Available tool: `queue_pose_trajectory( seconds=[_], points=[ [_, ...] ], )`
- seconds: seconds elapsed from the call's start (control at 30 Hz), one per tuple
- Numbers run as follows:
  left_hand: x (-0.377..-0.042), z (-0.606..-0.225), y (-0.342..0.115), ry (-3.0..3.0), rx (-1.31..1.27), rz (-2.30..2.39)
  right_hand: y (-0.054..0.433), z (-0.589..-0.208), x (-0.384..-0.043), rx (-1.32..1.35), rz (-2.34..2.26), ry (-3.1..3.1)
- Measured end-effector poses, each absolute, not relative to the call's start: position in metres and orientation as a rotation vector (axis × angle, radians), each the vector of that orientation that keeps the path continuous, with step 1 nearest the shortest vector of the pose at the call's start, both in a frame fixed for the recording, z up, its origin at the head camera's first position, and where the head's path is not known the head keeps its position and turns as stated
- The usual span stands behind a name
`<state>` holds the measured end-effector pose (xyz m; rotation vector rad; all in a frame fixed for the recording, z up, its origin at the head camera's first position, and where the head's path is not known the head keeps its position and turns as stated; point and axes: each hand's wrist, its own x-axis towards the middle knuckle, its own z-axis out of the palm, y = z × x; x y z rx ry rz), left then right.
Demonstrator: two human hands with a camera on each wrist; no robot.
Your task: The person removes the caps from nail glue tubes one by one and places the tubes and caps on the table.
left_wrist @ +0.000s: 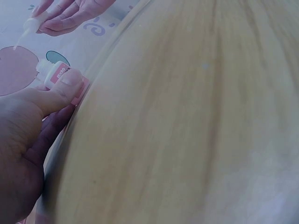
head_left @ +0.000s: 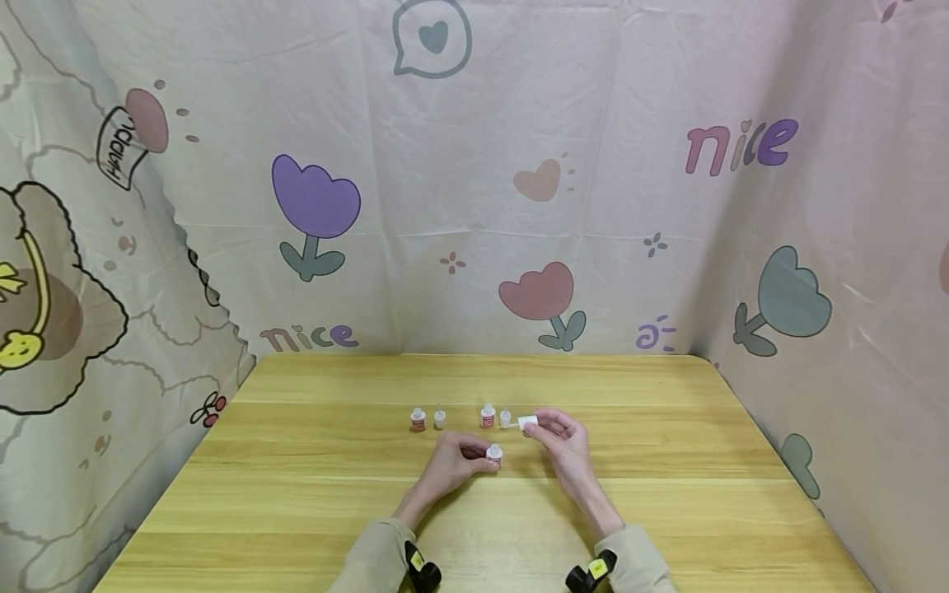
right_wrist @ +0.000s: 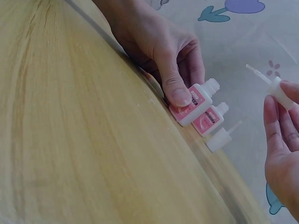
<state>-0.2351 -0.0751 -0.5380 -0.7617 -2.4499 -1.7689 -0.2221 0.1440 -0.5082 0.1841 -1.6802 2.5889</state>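
Note:
My left hand (head_left: 450, 463) pinches a small bottle (head_left: 494, 455) between thumb and fingers. This bottle is white with a pink label, and its threaded neck (right_wrist: 212, 86) is uncapped. Off to its upper right, my right hand (head_left: 569, 446) holds a white brush cap (head_left: 527, 422) by its body. The cap's thin brush (right_wrist: 258, 73) points left, apart from the bottle in the right wrist view. Both the held bottle (left_wrist: 57, 77) and the brush cap (left_wrist: 35, 23) show in the left wrist view. Lettering on the label is only partly legible.
Behind my hands, two similar uncapped bottles stand on the wooden table (head_left: 311, 494): one at left (head_left: 418, 420), one nearer the middle (head_left: 487, 416). To the right of each stands a white cap, the left one (head_left: 440, 419) and the middle one (head_left: 505, 418), brushes up. A patterned curtain (head_left: 445, 165) hangs behind.

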Motion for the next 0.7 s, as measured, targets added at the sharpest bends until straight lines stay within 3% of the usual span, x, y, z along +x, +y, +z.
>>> queue_pose_trajectory(
  seconds=[0.7],
  points=[
    [-0.235,-0.536,-0.075,-2.484,-0.76,-1.714,0.155,-0.52,-0.226,0.367,2.565,-1.796]
  ],
)
